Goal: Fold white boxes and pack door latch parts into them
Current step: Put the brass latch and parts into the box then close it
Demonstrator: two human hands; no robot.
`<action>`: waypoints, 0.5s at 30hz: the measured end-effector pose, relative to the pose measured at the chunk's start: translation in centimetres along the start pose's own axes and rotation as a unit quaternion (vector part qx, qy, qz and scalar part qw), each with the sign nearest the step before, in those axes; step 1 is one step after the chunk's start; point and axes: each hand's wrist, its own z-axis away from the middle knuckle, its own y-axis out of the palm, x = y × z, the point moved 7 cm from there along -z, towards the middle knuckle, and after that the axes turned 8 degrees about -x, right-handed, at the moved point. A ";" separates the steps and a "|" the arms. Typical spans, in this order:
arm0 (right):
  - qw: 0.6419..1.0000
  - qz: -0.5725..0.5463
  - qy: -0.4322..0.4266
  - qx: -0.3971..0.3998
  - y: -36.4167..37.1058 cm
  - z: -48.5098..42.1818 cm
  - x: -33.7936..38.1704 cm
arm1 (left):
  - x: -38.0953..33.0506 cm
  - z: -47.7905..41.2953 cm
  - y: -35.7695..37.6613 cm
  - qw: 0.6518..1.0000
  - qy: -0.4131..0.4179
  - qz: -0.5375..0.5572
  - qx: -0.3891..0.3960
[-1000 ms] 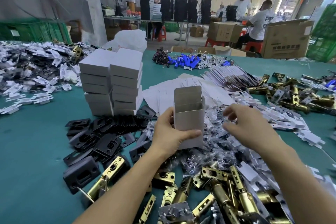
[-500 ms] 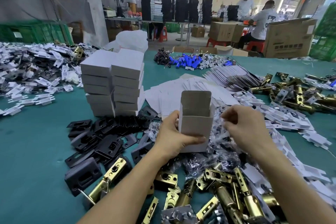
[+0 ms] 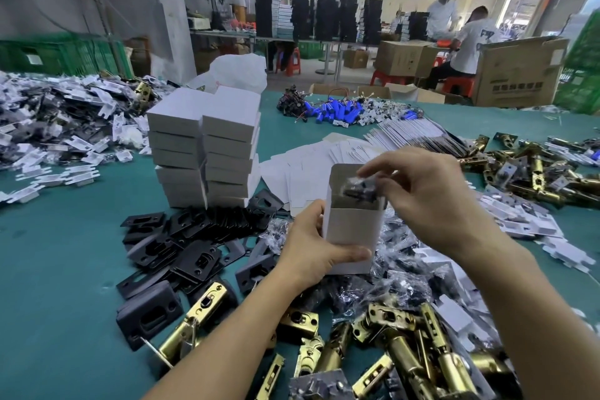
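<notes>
OK, far left of the green counter I've got a heap of white plastic bits mixed w/ dark pieces. Next over is a stack of closed boxes, two columns side by side. Black strike plates are spread at its foot, some touching the base. Centre: my left hand grips the open white box upright, thumb across the front face low down and fingers at its left side. The top flap stands up at the rear, and the box sits over a litter of bagged parts. Flat box blanks are fanned out behind it. My right hand pinches a small bag of dark hardware btwn thumb and fingertips, right at the box mouth. The bag's lower end is inside the opening, the rest above the rim; can't tell how deep it goes. Below both hands, brass latches are piled at the near edge. Far right there's another latch pile, w/ white card pieces beside it.
</notes>
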 end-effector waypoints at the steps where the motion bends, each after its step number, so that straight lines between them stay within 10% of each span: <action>1: 1.000 0.015 -0.007 0.018 0.6 -0.3 0.3 | 0.0 0.0 0.0 1.000 -0.001 0.001 0.000; 15: 0.963 0.100 0.028 0.248 4.0 -0.3 -0.1 | -0.4 0.3 0.2 0.999 0.017 0.028 0.009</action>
